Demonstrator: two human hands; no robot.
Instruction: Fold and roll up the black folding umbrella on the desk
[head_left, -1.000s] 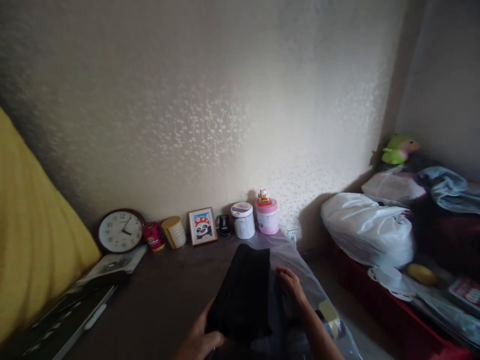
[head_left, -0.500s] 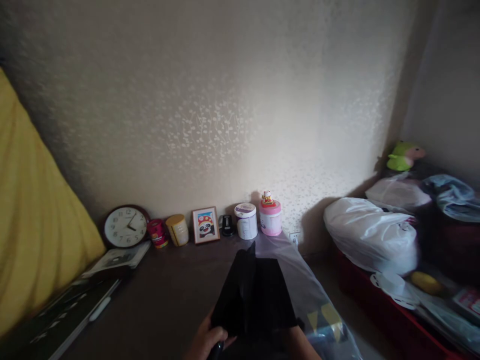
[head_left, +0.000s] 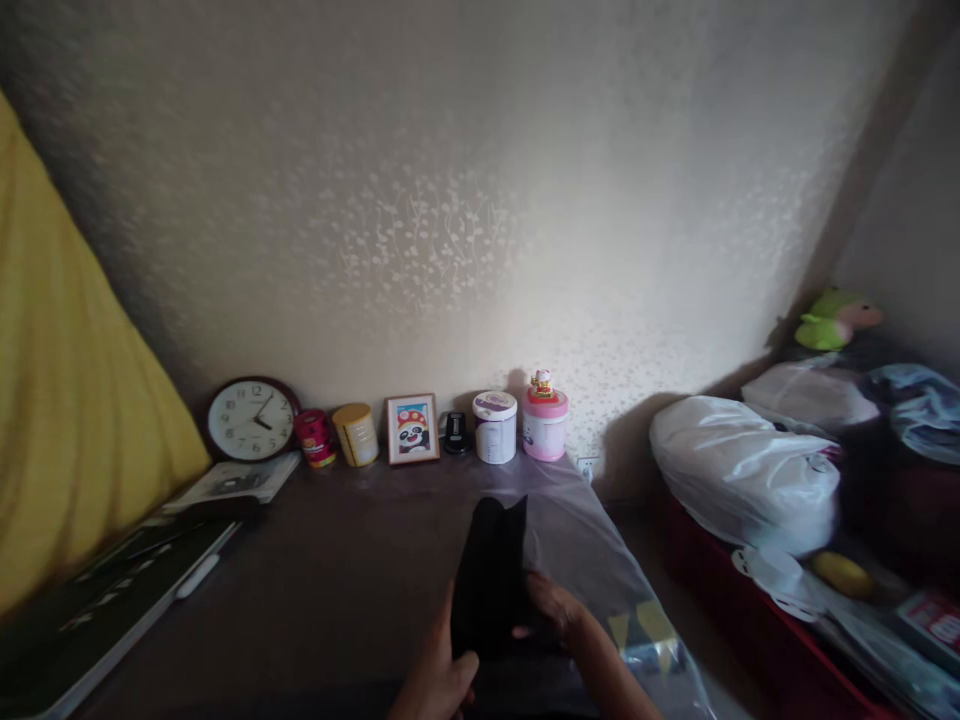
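A black, flat, folded thing that looks like fabric [head_left: 489,580] stands up between my hands over the front of the table; its exact kind cannot be made out in the dark. My left hand [head_left: 442,675] is closed round its lower left side, thumb in front. At its right side, my right hand [head_left: 553,610] presses with bent fingers, some of them hidden against the black surface. The upper end of the folded thing comes to a point and leans slightly right.
Along the wall on the table [head_left: 360,560] stand a clock [head_left: 253,420], a red can [head_left: 315,438], a yellow canister [head_left: 356,435], a panda picture frame [head_left: 412,430], a white tub [head_left: 495,428] and a pink tub [head_left: 545,425]. White bags [head_left: 742,470] fill the right side.
The black thing has gone from spread wide with a flap to a narrow upright fold. My right hand has come up from its lower edge to its right side. The view shifted slightly.
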